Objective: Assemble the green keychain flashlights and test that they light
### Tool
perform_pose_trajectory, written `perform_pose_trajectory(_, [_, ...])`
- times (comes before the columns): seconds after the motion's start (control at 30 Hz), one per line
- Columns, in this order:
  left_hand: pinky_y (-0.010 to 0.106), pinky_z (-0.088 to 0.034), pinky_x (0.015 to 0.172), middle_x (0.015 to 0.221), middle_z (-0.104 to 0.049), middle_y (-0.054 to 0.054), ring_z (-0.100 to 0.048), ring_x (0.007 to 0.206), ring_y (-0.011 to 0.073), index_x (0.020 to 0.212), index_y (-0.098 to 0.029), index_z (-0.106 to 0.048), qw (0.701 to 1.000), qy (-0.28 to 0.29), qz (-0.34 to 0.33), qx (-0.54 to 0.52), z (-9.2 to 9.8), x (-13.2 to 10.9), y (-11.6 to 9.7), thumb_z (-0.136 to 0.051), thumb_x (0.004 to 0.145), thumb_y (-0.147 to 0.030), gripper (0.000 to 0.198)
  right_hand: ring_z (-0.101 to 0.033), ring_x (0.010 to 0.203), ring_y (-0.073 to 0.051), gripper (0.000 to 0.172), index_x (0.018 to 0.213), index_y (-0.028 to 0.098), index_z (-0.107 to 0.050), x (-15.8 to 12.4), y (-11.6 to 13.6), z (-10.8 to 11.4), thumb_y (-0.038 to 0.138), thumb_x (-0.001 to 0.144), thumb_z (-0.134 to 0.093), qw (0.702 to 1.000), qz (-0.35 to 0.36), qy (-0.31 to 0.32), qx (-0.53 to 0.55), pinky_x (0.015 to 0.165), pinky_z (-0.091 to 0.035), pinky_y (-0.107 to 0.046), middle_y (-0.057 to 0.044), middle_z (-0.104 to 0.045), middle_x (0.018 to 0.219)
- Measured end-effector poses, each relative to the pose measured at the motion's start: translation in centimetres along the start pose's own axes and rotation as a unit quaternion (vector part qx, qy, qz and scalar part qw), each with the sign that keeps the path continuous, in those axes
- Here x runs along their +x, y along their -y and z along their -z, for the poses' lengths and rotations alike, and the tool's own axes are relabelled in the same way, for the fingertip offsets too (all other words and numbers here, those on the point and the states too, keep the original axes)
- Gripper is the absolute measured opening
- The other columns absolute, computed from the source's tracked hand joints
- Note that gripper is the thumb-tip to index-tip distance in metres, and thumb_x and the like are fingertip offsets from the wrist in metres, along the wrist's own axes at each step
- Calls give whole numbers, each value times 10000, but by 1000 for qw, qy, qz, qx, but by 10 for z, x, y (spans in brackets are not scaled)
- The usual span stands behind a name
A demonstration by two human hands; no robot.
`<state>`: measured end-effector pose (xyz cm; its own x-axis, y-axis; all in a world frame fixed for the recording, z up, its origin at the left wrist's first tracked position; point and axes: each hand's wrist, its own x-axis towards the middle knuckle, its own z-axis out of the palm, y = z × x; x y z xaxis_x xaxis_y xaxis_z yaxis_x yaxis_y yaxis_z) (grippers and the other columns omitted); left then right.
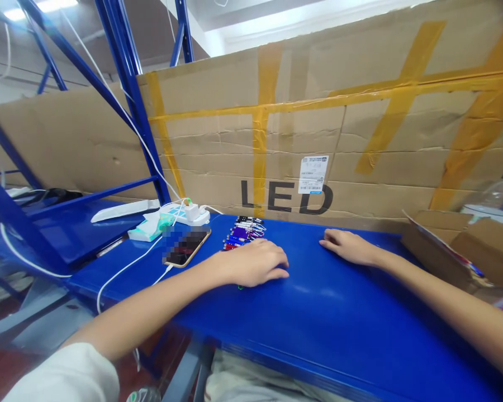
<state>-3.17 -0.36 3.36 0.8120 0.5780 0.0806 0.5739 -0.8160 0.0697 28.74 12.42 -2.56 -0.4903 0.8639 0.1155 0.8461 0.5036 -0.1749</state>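
Observation:
On the blue table lies a row of small slim metal tubes with keyring clips [242,231], in black, silver, purple, blue and red. My left hand [260,262] rests palm down at the near end of that row and covers part of it. A bit of green shows below its wrist side. Its fingers are loosely bent with the thumb apart, and nothing shows in them. To the right, my right hand [347,245] lies on the bare table, fingers loosely curled and thumb a little apart, with nothing visible in it.
A phone [188,245] on a white cable, a tissue pack [148,226] and a power strip [188,212] lie at left. A large cardboard sheet [218,145] marked LED stands behind. At right are an open carton [440,240] and a plastic bottle [497,195].

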Motion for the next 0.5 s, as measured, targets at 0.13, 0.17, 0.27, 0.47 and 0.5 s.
perform_pose_trajectory(0.13, [365, -495, 975, 1176, -756, 87, -705, 1120, 265, 1171, -198, -742, 996, -14, 86, 25, 33, -40, 13, -573, 1094, -344, 236, -670, 804, -271, 351, 812, 254, -506, -15, -3, -6, 523, 1025, -430, 994, 9, -76, 72, 729, -477, -373, -82, -722, 876])
perform_pose_trajectory(0.17, [351, -497, 936, 1162, -757, 78, -711, 1079, 257, 1184, -209, -743, 994, -3, 111, 18, 38, -51, 16, -586, 1089, -352, 234, -664, 791, -266, 352, 808, 254, -506, -16, -4, -7, 523, 1024, -431, 994, 10, -75, 79, 720, -475, -371, -80, -721, 865])
perform_pose_trajectory(0.27, [340, -487, 931, 1174, -752, 73, -700, 1072, 253, 1239, -222, -735, 987, 9, 160, 8, 43, -81, 24, -626, 1068, -391, 264, -657, 768, -263, 347, 800, 255, -510, -16, -4, -10, 518, 1014, -439, 994, 14, -72, 77, 704, -470, -373, -78, -717, 839])
perform_pose_trajectory(0.47, [387, -425, 1032, 1280, -718, 82, -608, 1203, 297, 1280, -236, -720, 983, 25, 174, 45, 31, -101, 26, -732, 1001, -403, 326, -665, 792, -280, 333, 806, 258, -505, -13, -5, -13, 509, 1012, -433, 994, 17, -90, 62, 722, -467, -384, -81, -705, 838])
perform_pose_trajectory(0.5, [390, -421, 1032, 1277, -717, 82, -596, 1202, 299, 1275, -233, -722, 983, 26, 175, 50, 29, -102, 26, -739, 995, -395, 323, -665, 793, -281, 334, 808, 258, -503, -13, -6, -14, 510, 1014, -430, 994, 17, -90, 60, 722, -464, -384, -80, -702, 836])
